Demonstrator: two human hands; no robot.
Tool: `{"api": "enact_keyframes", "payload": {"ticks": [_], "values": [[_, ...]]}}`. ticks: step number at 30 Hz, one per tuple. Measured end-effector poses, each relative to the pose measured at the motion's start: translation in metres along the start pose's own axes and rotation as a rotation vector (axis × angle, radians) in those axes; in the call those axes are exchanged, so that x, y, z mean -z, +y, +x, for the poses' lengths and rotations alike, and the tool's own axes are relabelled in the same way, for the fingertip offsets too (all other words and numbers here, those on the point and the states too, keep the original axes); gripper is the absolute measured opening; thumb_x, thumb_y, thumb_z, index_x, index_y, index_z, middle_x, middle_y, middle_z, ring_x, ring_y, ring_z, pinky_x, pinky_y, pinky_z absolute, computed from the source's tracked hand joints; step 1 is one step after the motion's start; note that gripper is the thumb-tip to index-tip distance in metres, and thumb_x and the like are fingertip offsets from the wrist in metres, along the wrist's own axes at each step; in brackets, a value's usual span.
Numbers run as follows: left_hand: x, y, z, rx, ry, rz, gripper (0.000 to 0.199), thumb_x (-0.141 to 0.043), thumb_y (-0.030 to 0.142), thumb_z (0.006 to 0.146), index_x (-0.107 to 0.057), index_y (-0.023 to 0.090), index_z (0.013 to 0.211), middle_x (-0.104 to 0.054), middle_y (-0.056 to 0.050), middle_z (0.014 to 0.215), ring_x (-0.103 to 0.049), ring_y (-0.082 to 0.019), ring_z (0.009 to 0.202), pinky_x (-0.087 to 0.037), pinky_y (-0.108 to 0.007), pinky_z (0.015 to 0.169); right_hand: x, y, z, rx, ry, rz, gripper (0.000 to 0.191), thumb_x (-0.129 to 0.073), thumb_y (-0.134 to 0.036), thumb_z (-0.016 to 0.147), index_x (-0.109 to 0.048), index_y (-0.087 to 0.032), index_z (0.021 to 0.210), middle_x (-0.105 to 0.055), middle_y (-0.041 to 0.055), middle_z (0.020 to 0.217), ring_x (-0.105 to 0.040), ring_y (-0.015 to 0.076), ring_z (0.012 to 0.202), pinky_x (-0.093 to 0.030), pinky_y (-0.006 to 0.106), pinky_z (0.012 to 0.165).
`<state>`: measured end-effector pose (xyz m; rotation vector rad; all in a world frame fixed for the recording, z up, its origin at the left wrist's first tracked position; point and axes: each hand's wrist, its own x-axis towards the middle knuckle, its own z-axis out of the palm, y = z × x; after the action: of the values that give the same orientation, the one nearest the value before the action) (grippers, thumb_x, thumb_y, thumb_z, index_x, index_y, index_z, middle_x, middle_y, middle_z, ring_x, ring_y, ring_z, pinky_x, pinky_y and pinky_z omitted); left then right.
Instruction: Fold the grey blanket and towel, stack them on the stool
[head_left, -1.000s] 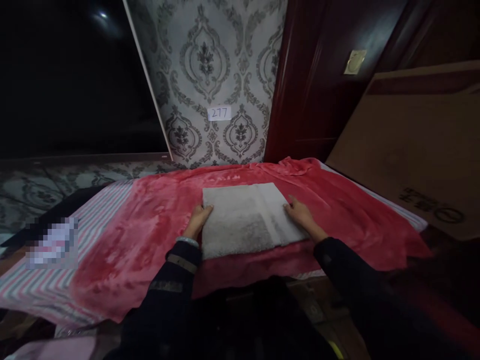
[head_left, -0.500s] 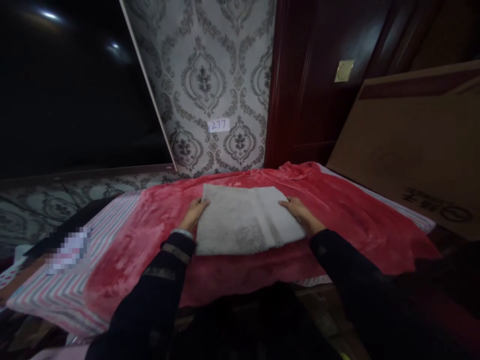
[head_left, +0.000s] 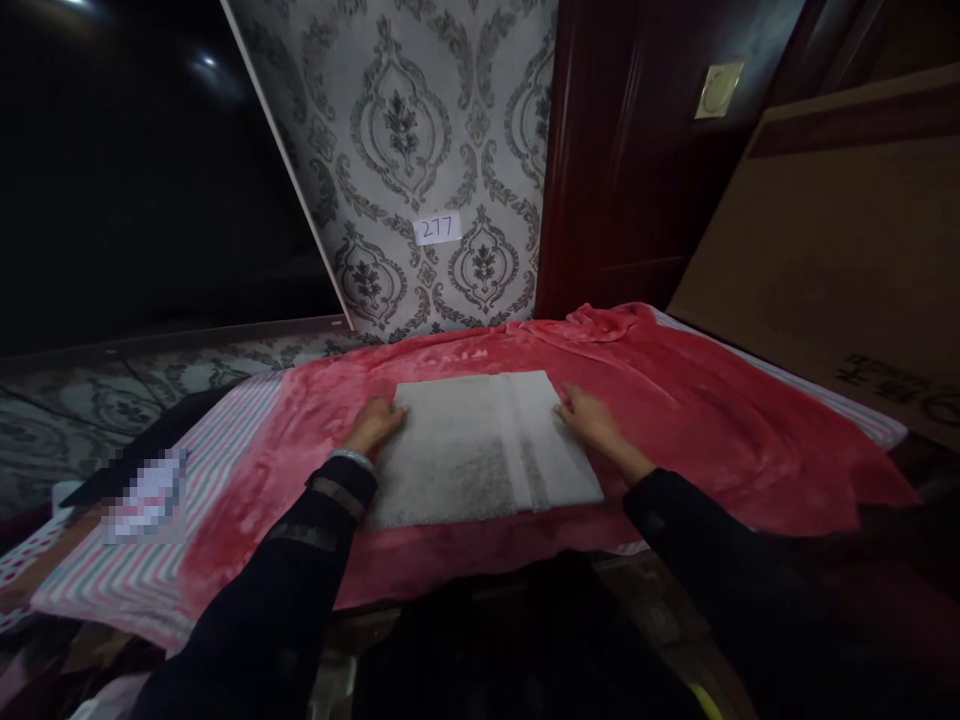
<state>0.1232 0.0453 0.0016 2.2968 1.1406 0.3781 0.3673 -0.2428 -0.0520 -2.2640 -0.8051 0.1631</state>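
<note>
A flat, light grey folded cloth (head_left: 457, 450) with a paler band and dark smudgy patches lies in front of me on a red plush blanket (head_left: 697, 430). My left hand (head_left: 373, 425) grips its left edge near the far corner, thumb on top and fingers partly hidden. On the opposite edge, my right hand (head_left: 591, 418) pinches the cloth near the far right corner. Both hands sit at about the same height, with the cloth spread between them.
A striped sheet (head_left: 135, 570) shows under the blanket on the left. Behind are a large dark screen (head_left: 150, 180), a patterned wall (head_left: 405, 130) with a paper label "277" (head_left: 437, 228), and a dark red door (head_left: 630, 170). A cardboard box (head_left: 840, 250) stands at right.
The cloth has come down toward me and now lies flatter on the blanket, its near edge lower in view. Both hands still hold its sides. The camera view has tilted slightly.
</note>
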Motion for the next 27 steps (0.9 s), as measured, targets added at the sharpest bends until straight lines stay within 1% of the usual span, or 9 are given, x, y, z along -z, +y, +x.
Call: {"api": "enact_keyframes", "payload": {"ticks": [3, 5, 10, 13, 15, 18, 22, 24, 27], "values": [[-0.019, 0.027, 0.005, -0.149, 0.062, 0.276, 0.062, -0.063, 0.043, 0.088, -0.054, 0.013, 0.141, -0.049, -0.02, 0.154, -0.041, -0.033, 0.146, -0.036, -0.044, 0.117, -0.013, -0.025, 0.001, 0.2, 0.032, -0.261, 0.064, -0.052, -0.036, 0.096, -0.042, -0.01, 0.153, -0.042, 0.0188, 0.157, -0.036, 0.0325, 0.147, -0.033, 0.046, 0.119], [-0.038, 0.036, 0.002, -0.233, 0.057, 0.464, 0.065, -0.05, 0.046, 0.095, -0.045, 0.012, 0.15, -0.038, -0.02, 0.162, -0.03, -0.035, 0.152, -0.026, -0.054, 0.122, -0.03, -0.035, -0.004, 0.272, 0.007, -0.438, 0.068, -0.042, -0.044, 0.101, -0.034, -0.008, 0.158, -0.029, 0.0172, 0.164, -0.022, 0.0321, 0.153, -0.024, 0.05, 0.123], [-0.071, 0.022, -0.008, -0.275, 0.055, 0.616, 0.069, -0.031, 0.053, 0.101, -0.037, 0.013, 0.156, -0.035, -0.021, 0.163, -0.028, -0.038, 0.152, -0.025, -0.064, 0.119, -0.06, -0.022, -0.016, 0.24, -0.123, -0.538, 0.075, -0.026, -0.057, 0.104, -0.027, -0.01, 0.162, -0.017, 0.0143, 0.168, -0.014, 0.0303, 0.155, -0.018, 0.051, 0.125], [-0.073, 0.014, -0.007, -0.291, 0.068, 0.629, 0.069, -0.03, 0.055, 0.101, -0.038, 0.013, 0.156, -0.036, -0.02, 0.162, -0.03, -0.038, 0.151, -0.029, -0.062, 0.118, -0.056, -0.012, -0.012, 0.228, -0.181, -0.532, 0.077, -0.024, -0.058, 0.103, -0.021, -0.01, 0.163, -0.011, 0.0134, 0.169, -0.008, 0.0296, 0.156, -0.016, 0.051, 0.125], [-0.072, 0.014, -0.005, -0.299, 0.077, 0.63, 0.069, -0.03, 0.055, 0.101, -0.04, 0.014, 0.156, -0.038, -0.02, 0.161, -0.031, -0.037, 0.15, -0.03, -0.061, 0.118, -0.045, -0.012, -0.002, 0.227, -0.301, -0.513, 0.077, -0.026, -0.057, 0.103, -0.021, -0.01, 0.163, -0.009, 0.0126, 0.169, -0.006, 0.0292, 0.156, -0.016, 0.05, 0.125], [-0.071, 0.015, -0.005, -0.294, 0.086, 0.63, 0.068, -0.031, 0.055, 0.101, -0.041, 0.015, 0.155, -0.038, -0.02, 0.161, -0.032, -0.037, 0.15, -0.03, -0.061, 0.118, -0.027, -0.025, 0.023, 0.21, -0.45, -0.455, 0.074, -0.029, -0.057, 0.102, -0.03, -0.012, 0.161, -0.022, 0.0135, 0.166, -0.019, 0.0272, 0.154, -0.022, 0.042, 0.124], [-0.071, 0.016, -0.007, -0.287, 0.089, 0.624, 0.068, -0.032, 0.054, 0.101, -0.041, 0.014, 0.155, -0.037, -0.02, 0.162, -0.03, -0.038, 0.151, -0.03, -0.062, 0.118, -0.028, -0.051, 0.054, 0.173, -0.314, -0.435, 0.073, -0.02, -0.055, 0.105, -0.027, -0.01, 0.162, -0.023, 0.0166, 0.166, -0.016, 0.0274, 0.155, -0.018, 0.046, 0.125], [-0.071, 0.016, -0.008, -0.29, 0.081, 0.613, 0.068, -0.033, 0.054, 0.101, -0.041, 0.015, 0.155, -0.038, -0.02, 0.161, -0.031, -0.038, 0.151, -0.03, -0.061, 0.118, -0.044, -0.053, 0.059, 0.168, -0.196, -0.456, 0.071, -0.019, -0.052, 0.106, -0.026, -0.008, 0.161, -0.023, 0.019, 0.166, -0.013, 0.029, 0.156, -0.014, 0.053, 0.124], [-0.071, 0.015, -0.009, -0.276, 0.08, 0.596, 0.069, -0.034, 0.056, 0.1, -0.042, 0.013, 0.154, -0.039, -0.023, 0.16, -0.031, -0.037, 0.151, -0.031, -0.06, 0.117, -0.07, -0.043, 0.056, 0.172, -0.038, -0.504, 0.069, -0.025, -0.049, 0.106, -0.033, -0.005, 0.157, -0.031, 0.0225, 0.162, -0.023, 0.0305, 0.153, -0.018, 0.055, 0.122]]}}
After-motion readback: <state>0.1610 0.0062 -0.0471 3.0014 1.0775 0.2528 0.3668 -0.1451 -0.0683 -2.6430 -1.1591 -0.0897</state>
